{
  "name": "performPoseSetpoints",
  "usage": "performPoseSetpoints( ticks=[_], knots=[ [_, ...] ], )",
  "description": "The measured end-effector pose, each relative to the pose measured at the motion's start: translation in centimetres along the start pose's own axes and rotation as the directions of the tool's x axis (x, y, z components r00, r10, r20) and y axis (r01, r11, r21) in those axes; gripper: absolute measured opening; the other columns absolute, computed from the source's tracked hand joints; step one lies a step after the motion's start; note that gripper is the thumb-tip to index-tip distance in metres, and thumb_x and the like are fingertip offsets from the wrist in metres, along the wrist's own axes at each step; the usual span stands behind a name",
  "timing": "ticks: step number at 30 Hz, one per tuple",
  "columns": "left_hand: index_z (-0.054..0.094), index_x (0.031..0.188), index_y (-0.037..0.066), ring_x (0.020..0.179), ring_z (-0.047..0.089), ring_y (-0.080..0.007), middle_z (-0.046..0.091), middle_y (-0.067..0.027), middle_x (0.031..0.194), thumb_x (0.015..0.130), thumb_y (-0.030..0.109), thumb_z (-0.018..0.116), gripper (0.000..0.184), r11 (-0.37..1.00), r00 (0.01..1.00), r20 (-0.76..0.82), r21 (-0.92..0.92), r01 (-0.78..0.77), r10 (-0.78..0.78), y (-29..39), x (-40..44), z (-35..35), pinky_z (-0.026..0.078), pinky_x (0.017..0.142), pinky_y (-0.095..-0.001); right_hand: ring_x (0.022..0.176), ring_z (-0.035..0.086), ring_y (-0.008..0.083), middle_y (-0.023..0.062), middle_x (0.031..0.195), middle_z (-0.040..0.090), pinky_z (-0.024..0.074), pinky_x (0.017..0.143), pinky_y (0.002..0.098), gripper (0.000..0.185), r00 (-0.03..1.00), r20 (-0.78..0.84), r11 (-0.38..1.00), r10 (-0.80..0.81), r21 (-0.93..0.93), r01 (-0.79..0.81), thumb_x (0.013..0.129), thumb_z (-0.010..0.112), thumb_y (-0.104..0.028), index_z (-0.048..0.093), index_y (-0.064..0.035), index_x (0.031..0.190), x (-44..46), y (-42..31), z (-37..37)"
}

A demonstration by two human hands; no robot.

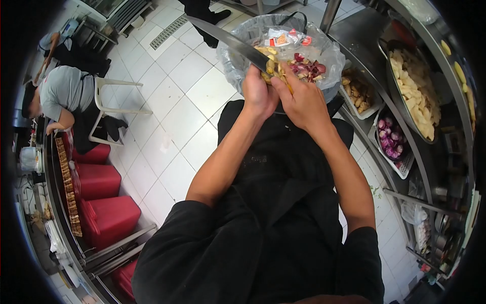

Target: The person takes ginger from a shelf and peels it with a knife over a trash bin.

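A large knife [230, 41] with a long grey blade points up and left above a bin lined with clear plastic [230, 71]. My right hand [306, 104] is closed around its handle end, which the fingers mostly hide. Close against it, my left hand [259, 95] is closed on a yellowish piece of ginger [272, 68], beside the base of the blade. Fingers cover much of the piece. Inside the bin lie red onion skins [306, 68], pale peelings and a white-and-red wrapper [283, 38].
To my right, a metal shelf [362, 38] holds a bowl of peeled pale pieces [412, 91]. Below are a tray of unpeeled ginger [358, 93] and a basket of red onions [391, 138]. Red bins [109, 218], a white stool [109, 101] and a bending person [71, 93] are at left.
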State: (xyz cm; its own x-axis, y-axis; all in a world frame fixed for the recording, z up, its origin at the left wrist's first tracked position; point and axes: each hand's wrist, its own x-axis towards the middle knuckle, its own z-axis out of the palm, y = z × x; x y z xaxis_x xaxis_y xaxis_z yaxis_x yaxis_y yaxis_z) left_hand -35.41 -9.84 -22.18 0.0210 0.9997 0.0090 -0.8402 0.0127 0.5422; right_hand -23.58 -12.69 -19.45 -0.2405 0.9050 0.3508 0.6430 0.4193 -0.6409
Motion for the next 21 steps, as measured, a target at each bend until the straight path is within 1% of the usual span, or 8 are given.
performPoseSetpoints(
  ticks=[3, 6, 8, 12, 15, 18, 20, 21],
  knots=[
    [0.053, 0.118, 0.001, 0.105, 0.06, -0.0252, 0.061, -0.0121, 0.114, 0.103, 0.033, 0.031, 0.041, 1.0, 0.997, -0.072, 0.031, -0.006, 0.008, 0.4, -0.4, 0.7, 0.049, 0.094, -0.0397, 0.081, 0.066, 0.0452, 0.0271, 0.081, 0.067, 0.0514, 0.074, 0.0515, 0.061, 0.997, 0.073, 1.0, 0.03, -0.001, -0.03, 0.095, 0.049, -0.048, 0.053, -0.0015, 0.134, -0.4, -0.6, -0.2],
    [0.053, 0.118, 0.001, 0.105, 0.06, -0.0256, 0.061, -0.0123, 0.114, 0.103, 0.033, 0.031, 0.041, 0.999, 0.997, -0.072, 0.037, -0.009, 0.011, 0.4, -0.2, 0.3, 0.05, 0.094, -0.0397, 0.078, 0.066, 0.0452, 0.0273, 0.078, 0.067, 0.0514, 0.073, 0.0516, 0.061, 0.999, 0.034, 0.999, 0.005, 0.04, -0.006, 0.095, 0.05, -0.048, 0.053, -0.0005, 0.133, -0.5, -0.5, 0.0],
    [0.053, 0.117, 0.001, 0.104, 0.061, -0.0254, 0.061, -0.0122, 0.114, 0.103, 0.033, 0.032, 0.041, 0.999, 0.998, -0.056, 0.028, -0.023, 0.025, 0.2, 0.0, 0.2, 0.05, 0.093, -0.0395, 0.077, 0.066, 0.0452, 0.0274, 0.077, 0.066, 0.0516, 0.073, 0.0513, 0.061, 1.0, 0.027, 0.999, 0.006, 0.032, -0.007, 0.095, 0.05, -0.047, 0.054, -0.0002, 0.133, -0.4, -0.4, 0.1],
    [0.054, 0.116, 0.0, 0.104, 0.061, -0.0248, 0.061, -0.0122, 0.114, 0.102, 0.032, 0.034, 0.04, 0.999, 0.995, -0.093, 0.043, -0.032, 0.036, 0.1, -0.1, 0.1, 0.049, 0.093, -0.039, 0.076, 0.066, 0.045, 0.0275, 0.077, 0.066, 0.0518, 0.072, 0.0509, 0.06, 1.0, -0.003, 1.0, 0.001, 0.017, -0.001, 0.095, 0.05, -0.047, 0.055, 0.0, 0.132, -0.3, -0.4, 0.4],
    [0.054, 0.115, 0.0, 0.103, 0.06, -0.0241, 0.061, -0.0118, 0.112, 0.101, 0.03, 0.035, 0.038, 0.998, 0.995, -0.084, 0.04, -0.041, 0.044, -0.2, 0.1, -0.5, 0.049, 0.091, -0.0388, 0.077, 0.067, 0.0447, 0.0279, 0.078, 0.066, 0.0519, 0.072, 0.051, 0.059, 0.999, 0.021, 0.999, 0.03, -0.015, -0.03, 0.095, 0.05, -0.046, 0.054, 0.0005, 0.132, -0.2, -0.6, 0.3],
    [0.055, 0.113, 0.001, 0.095, 0.06, -0.0226, 0.061, -0.0106, 0.106, 0.1, 0.028, 0.037, 0.035, 0.999, 0.995, -0.09, 0.031, -0.03, 0.032, -0.2, 0.1, -0.6, 0.049, 0.084, -0.0374, 0.073, 0.066, 0.0455, 0.0286, 0.079, 0.066, 0.0522, 0.068, 0.0497, 0.056, 0.993, -0.11, 0.999, -0.03, 0.038, 0.034, 0.096, 0.049, -0.045, 0.06, 0.0014, 0.124, 0.5, 0.8, 1.5],
    [0.055, 0.111, 0.001, 0.087, 0.058, -0.0209, 0.061, -0.0094, 0.1, 0.099, 0.027, 0.038, 0.033, 0.998, 0.996, -0.085, 0.055, 0.007, -0.003, 0.1, -0.4, -0.6, 0.048, 0.077, -0.0356, 0.073, 0.066, 0.0437, 0.0271, 0.08, 0.066, 0.0518, 0.069, 0.0473, 0.055, 0.998, 0.001, 0.972, 0.059, 0.23, -0.057, 0.096, 0.047, -0.047, 0.064, 0.0027, 0.115, 2.9, 4.1, 2.5],
    [0.055, 0.11, 0.001, 0.085, 0.056, -0.0204, 0.06, -0.0097, 0.099, 0.099, 0.027, 0.038, 0.033, 0.998, 0.999, -0.043, 0.052, 0.027, -0.024, 0.3, -0.4, -0.9, 0.046, 0.075, -0.0343, 0.072, 0.066, 0.0427, 0.0264, 0.08, 0.067, 0.0516, 0.069, 0.0461, 0.056, 0.993, 0.063, 0.941, 0.1, 0.319, -0.115, 0.097, 0.046, -0.047, 0.066, 0.0033, 0.11, 3.7, 4.7, 2.3]
  ],
)
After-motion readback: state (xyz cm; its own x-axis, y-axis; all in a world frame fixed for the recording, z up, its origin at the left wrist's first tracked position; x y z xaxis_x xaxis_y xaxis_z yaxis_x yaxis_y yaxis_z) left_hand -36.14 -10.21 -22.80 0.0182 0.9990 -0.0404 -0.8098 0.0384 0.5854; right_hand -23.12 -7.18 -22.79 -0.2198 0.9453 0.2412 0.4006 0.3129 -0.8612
